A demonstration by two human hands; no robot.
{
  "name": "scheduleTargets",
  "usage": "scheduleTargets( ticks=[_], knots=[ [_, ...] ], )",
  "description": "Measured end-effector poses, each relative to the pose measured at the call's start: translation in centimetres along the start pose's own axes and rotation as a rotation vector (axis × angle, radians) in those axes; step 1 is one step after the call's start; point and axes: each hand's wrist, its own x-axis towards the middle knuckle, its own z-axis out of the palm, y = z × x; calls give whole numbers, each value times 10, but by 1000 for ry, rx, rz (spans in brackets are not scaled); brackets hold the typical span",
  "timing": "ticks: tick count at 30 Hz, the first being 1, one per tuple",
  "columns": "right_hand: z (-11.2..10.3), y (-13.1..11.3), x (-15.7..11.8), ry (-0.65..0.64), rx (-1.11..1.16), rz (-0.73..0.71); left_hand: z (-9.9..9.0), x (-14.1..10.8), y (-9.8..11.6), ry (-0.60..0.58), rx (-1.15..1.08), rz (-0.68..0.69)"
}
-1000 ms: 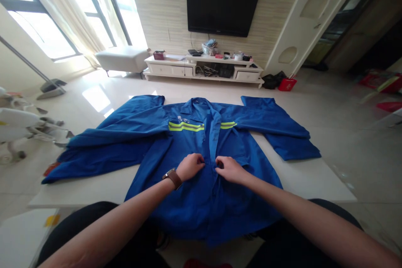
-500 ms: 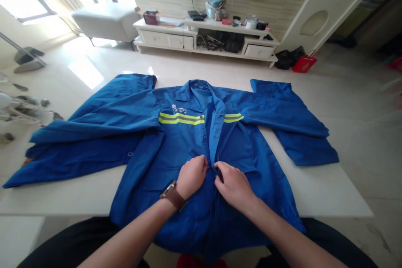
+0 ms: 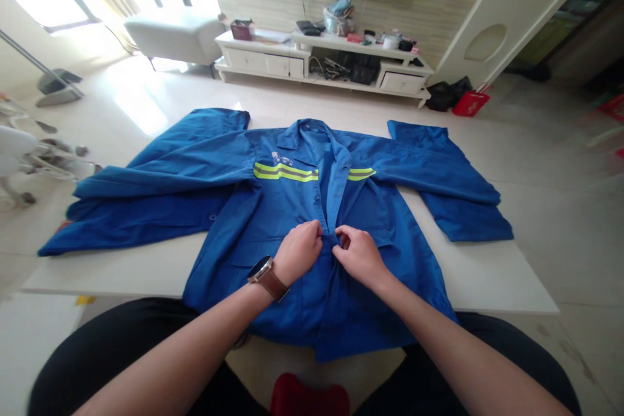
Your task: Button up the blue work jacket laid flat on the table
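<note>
A blue jacket (image 3: 277, 208) with yellow-green reflective stripes lies front up on a white table (image 3: 492, 279), its collar pointing away from me and both sleeves spread sideways. The upper front is parted in a V. My left hand (image 3: 301, 248), with a brown-strapped watch (image 3: 268, 278) on the wrist, is closed on the front edge at mid-jacket. Just right of it, my right hand (image 3: 359, 255) pinches the other front edge between thumb and fingers. Whatever button lies between the fingertips is hidden. The hem hangs over the table's near edge.
Beyond the table stand a white TV cabinet (image 3: 273, 64) with assorted items and a grey bench (image 3: 175, 36). A red bag (image 3: 470, 103) is on the floor at right. Below the near edge, a red object (image 3: 309, 396) sits between my legs.
The view has shifted slightly. Both hands stay at the jacket front; the right finger and thumb have drawn the edge closer to my left hand.
</note>
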Motion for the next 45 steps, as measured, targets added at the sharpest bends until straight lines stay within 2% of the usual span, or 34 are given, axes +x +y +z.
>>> scheduleTargets(
  ticks=[3,9,13,19,23,27,33,41,45],
  knots=[
    [-3,-11,3,23,-46,12,0,6,1,5,50,22],
    [2,-20,9,-36,-158,26,5,11,-9,-13,-71,38],
    [5,-20,11,-69,-164,26,1,6,-10,-45,-132,-9],
    [9,-17,10,-75,-132,-62,-7,0,-5,-78,-168,-201],
    [11,-12,12,-47,-130,-156,-4,-1,-7,-35,-257,-179],
    [13,-10,16,-23,-105,-170,-3,1,-6,-13,-354,-139],
    [14,-8,12,-13,-121,-186,-2,8,-6,-67,-515,-236],
    [13,-15,10,-29,-236,-223,4,11,-8,30,-495,-225],
    [10,-19,7,-43,-323,-252,9,12,-12,12,-580,-292]
  ],
)
